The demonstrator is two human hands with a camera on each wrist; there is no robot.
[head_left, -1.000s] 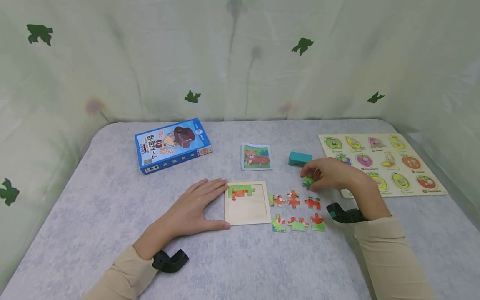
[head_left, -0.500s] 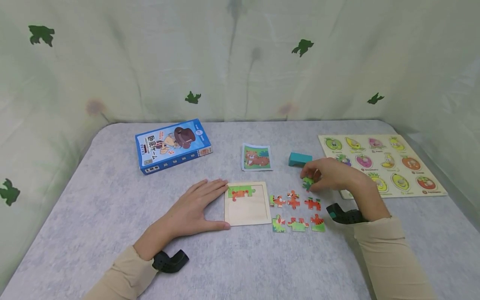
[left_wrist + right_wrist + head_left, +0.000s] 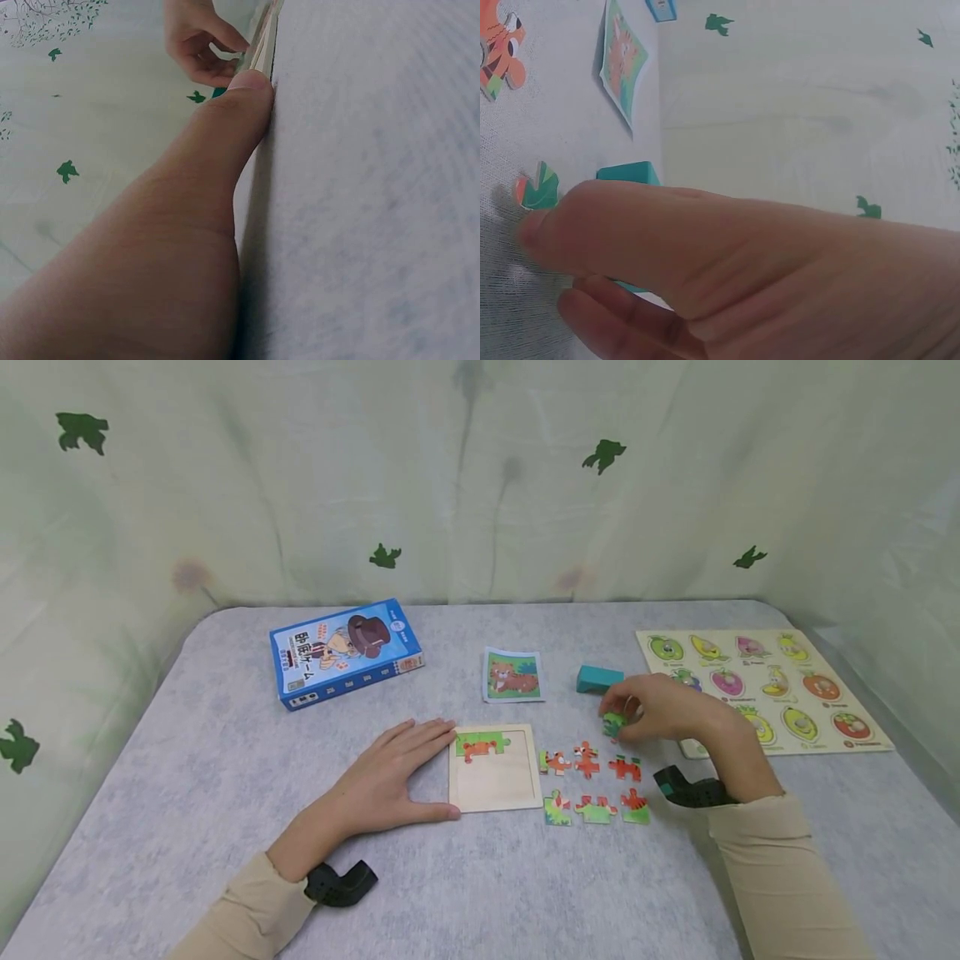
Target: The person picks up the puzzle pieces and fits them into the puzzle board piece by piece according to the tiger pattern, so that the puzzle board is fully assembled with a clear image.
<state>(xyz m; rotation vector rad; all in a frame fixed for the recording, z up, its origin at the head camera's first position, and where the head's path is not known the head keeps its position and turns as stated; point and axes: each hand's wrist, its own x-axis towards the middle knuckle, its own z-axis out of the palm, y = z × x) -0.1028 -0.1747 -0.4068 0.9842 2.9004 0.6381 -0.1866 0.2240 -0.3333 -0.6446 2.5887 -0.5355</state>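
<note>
Against the left side of the tray (image 3: 489,786), the left hand (image 3: 390,785) is rested, fingers extended. To its right, six loose pieces (image 3: 597,812) are laid in two rows; beyond them, a green piece (image 3: 612,724) is pinched by the right hand (image 3: 657,706).

A bare strip of worktop (image 3: 564,718) leads from the right hand (image 3: 663,710) and its green piece (image 3: 612,725) to the wooden tray (image 3: 491,789) — the picture card (image 3: 513,677) borders it beyond, the loose pieces (image 3: 587,761) on the near side. The teal block (image 3: 597,679) stands just past the right fingers, with the fruit board (image 3: 817,718) close on the right. The left hand (image 3: 386,777) bars the tray's left side — its near side lies open past the thumb.
</note>
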